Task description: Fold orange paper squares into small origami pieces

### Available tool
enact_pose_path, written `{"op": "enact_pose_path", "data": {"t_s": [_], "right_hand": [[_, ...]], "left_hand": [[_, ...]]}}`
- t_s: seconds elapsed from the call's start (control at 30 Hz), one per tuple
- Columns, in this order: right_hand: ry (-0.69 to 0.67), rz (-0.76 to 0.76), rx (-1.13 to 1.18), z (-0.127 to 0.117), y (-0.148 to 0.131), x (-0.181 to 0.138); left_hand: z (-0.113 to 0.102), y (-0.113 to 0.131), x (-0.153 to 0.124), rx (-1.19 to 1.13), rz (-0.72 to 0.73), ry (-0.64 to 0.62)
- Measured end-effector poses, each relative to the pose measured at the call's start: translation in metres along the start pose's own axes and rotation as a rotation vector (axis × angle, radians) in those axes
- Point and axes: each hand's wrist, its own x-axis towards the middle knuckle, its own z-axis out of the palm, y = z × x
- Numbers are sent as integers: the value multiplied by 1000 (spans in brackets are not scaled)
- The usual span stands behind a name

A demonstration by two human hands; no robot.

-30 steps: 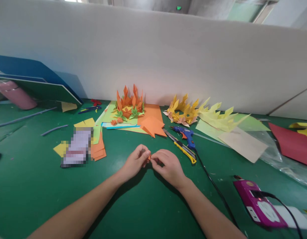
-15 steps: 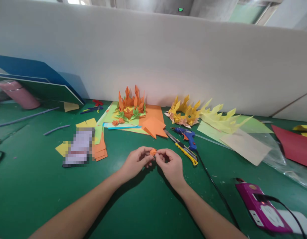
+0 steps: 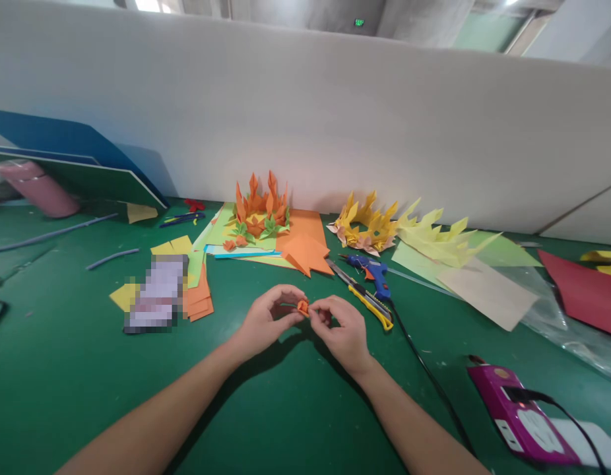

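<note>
A small folded orange paper piece (image 3: 303, 306) is pinched between the fingertips of both my hands just above the green table (image 3: 88, 369). My left hand (image 3: 266, 320) curls round it from the left, thumb and forefinger closed on it. My right hand (image 3: 341, 326) grips its right side, fingers bent inward. Beyond them lies a loose orange folded sheet (image 3: 306, 254) and an orange and green paper flower cluster (image 3: 260, 212) against the white partition.
A yellow utility knife (image 3: 369, 305) and blue glue gun (image 3: 372, 272) with black cord lie right of my hands. Yellow paper flowers (image 3: 367, 227), pale yellow sheets (image 3: 444, 247), red paper (image 3: 577, 290), a magenta power strip (image 3: 518, 412), and stacked orange and yellow paper (image 3: 196, 297) surround.
My hands have lifted slightly and turned the orange piece; the left fingers have opened into a looser curl around it. The view shifted slightly.
</note>
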Motion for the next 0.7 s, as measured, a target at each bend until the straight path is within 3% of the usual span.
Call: {"op": "enact_pose_path", "data": {"t_s": [0.43, 0.7], "right_hand": [[-41, 23, 33, -2, 2, 1], [-202, 113, 157, -7, 8, 4]], "left_hand": [[-5, 2, 0, 196, 118, -50], [-15, 6, 3, 409, 142, -138]]}}
